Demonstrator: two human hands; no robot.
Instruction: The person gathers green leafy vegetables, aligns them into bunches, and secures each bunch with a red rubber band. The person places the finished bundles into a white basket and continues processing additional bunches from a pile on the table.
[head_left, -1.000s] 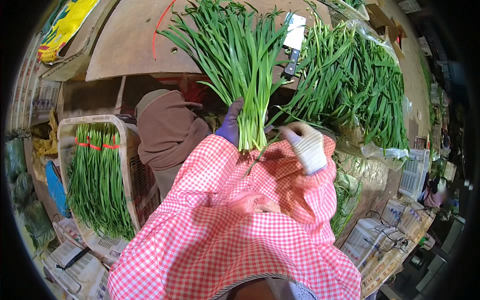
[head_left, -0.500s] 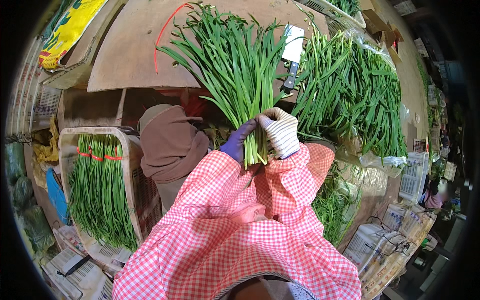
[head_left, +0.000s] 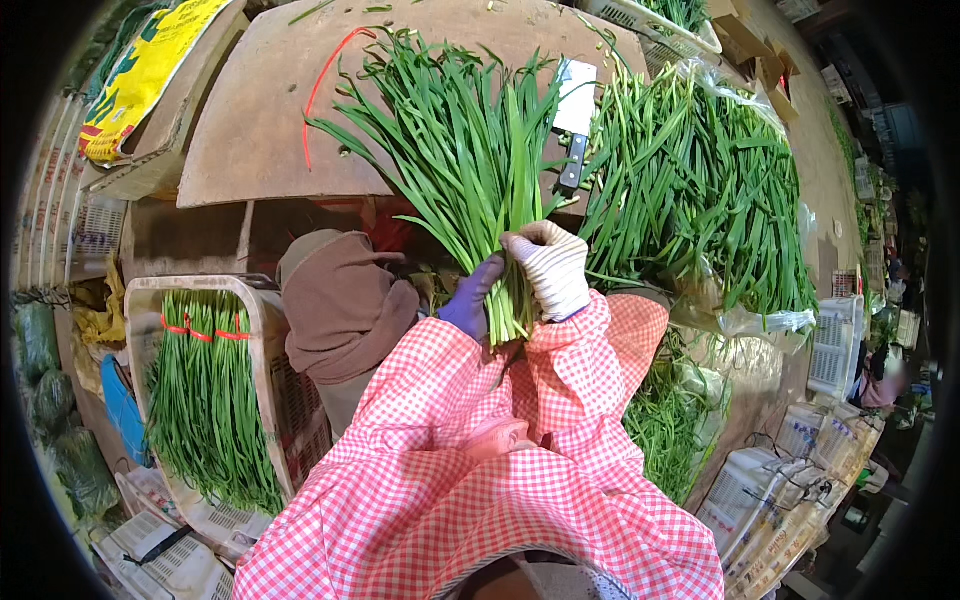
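Centrally, a loose bunch of long, flat green leaves with pale stem ends (head_left: pixel 465 165) sits upright between the person's two hands, its leaves fanning toward the top of the frame and its stem ends pointing down. The left hand in a purple glove (head_left: pixel 470 303) clasps the stems from the left, while the right hand in a white knit glove with thin dark stripes (head_left: pixel 556 268) is curled closed on them from the right. The hands are close together, thumbs near each other; the fingers behind the stems are hidden. Beyond, the leaves spread over a brown board counter (head_left: pixel 265 125). Just right of the leaves lies a steel cleaver with a black handle (head_left: pixel 575 97); farther right is a large heap of similar green leaves (head_left: pixel 700 190). A thin red strip (head_left: pixel 318 95) curves at upper left.
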